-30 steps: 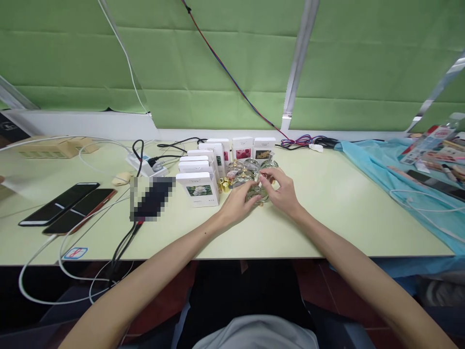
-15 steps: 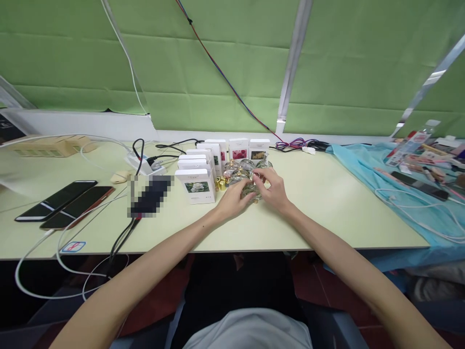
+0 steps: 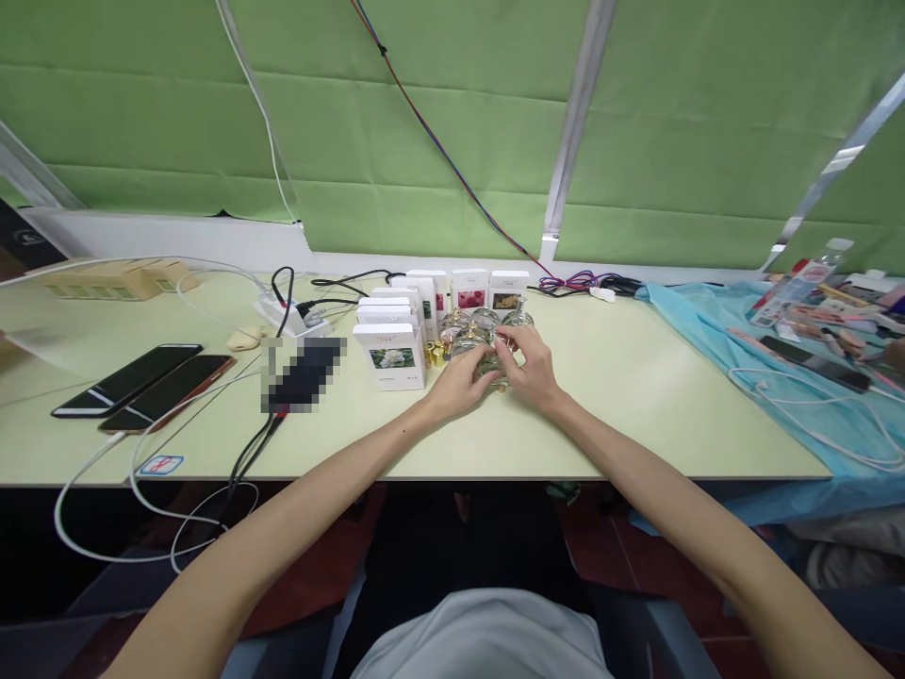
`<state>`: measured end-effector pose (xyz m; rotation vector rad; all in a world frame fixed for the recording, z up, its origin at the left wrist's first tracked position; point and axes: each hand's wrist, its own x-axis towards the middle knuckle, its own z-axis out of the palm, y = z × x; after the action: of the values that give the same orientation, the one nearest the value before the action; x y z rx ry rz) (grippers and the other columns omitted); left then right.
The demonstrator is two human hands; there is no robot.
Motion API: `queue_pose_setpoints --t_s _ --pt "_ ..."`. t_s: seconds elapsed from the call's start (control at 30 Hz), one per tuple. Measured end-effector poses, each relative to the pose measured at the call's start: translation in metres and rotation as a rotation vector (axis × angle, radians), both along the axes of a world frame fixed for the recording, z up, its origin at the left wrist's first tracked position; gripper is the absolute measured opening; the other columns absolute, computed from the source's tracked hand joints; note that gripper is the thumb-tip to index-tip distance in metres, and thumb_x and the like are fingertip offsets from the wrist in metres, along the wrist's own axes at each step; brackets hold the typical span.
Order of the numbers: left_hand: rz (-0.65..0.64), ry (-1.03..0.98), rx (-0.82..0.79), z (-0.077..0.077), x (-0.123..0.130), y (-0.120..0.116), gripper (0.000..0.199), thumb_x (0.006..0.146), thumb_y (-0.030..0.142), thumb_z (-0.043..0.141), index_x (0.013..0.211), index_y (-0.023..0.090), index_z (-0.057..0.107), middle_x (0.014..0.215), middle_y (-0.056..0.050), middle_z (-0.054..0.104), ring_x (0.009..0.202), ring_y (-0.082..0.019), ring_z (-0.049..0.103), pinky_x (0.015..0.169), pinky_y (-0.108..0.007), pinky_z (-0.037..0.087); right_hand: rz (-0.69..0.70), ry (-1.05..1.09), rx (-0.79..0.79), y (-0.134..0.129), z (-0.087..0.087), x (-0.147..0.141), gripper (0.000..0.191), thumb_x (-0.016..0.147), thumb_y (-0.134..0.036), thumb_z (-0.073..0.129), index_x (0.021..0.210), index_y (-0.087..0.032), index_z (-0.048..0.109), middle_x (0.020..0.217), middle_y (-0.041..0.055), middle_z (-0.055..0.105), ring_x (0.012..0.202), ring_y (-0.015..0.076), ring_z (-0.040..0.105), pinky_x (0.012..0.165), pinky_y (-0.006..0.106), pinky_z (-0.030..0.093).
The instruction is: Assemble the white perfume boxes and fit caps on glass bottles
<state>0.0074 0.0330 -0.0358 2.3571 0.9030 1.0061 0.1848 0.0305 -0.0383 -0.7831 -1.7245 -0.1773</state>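
Observation:
My left hand [image 3: 458,384] is curled around the side of a clear round glass bottle [image 3: 490,365] standing on the table. The fingers of my right hand [image 3: 530,368] are closed at the top of that same bottle, and they partly hide its neck. Just behind my hands stand several more round glass bottles [image 3: 519,316], some with gold-coloured necks. Small gold caps [image 3: 437,355] lie left of the bottles. White boxes with flower pictures [image 3: 398,378] stand upright in a row beside my left hand and along the back.
Two phones [image 3: 131,379] and a blurred-out dark device [image 3: 304,375] lie to the left among cables. A power strip [image 3: 297,316] sits behind them. On the right, a blue cloth [image 3: 714,325] carries a plastic bottle [image 3: 798,288], another phone and clutter.
The view has shifted slightly, so the table items appear a little farther right and higher. Both hands stay at the same bottle, with only slight finger movement.

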Motion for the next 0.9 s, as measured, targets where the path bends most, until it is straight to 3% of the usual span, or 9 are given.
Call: queue_pose_setpoints --t_s 0.67,0.9 --pt "0.011 0.034 -0.006 -0.0006 -0.0018 0.0022 0.039 0.095 0.037 0.061 0.127 0.014 0.060 0.086 -0.005 0.070 0.070 -0.019 0.062 0.072 -0.030 0.047 0.057 -0.019 -0.017 0.0001 0.0026 0.0042 0.018 0.104 -0.027 0.050 0.111 -0.023 0.067 0.093 0.0081 0.073 0.087 0.0237 0.064 0.079 0.040 0.051" --pt "0.016 0.039 0.004 0.0008 -0.0017 0.0014 0.037 0.095 0.033 0.060 0.126 0.013 0.060 0.079 -0.003 0.067 0.070 -0.019 0.062 0.073 -0.030 0.048 0.045 -0.037 -0.019 0.0005 0.0037 0.0053 0.018 0.103 -0.030 0.053 0.111 -0.023 0.067 0.092 0.0076 0.072 0.085 0.0232 0.063 0.079 0.041 0.052"
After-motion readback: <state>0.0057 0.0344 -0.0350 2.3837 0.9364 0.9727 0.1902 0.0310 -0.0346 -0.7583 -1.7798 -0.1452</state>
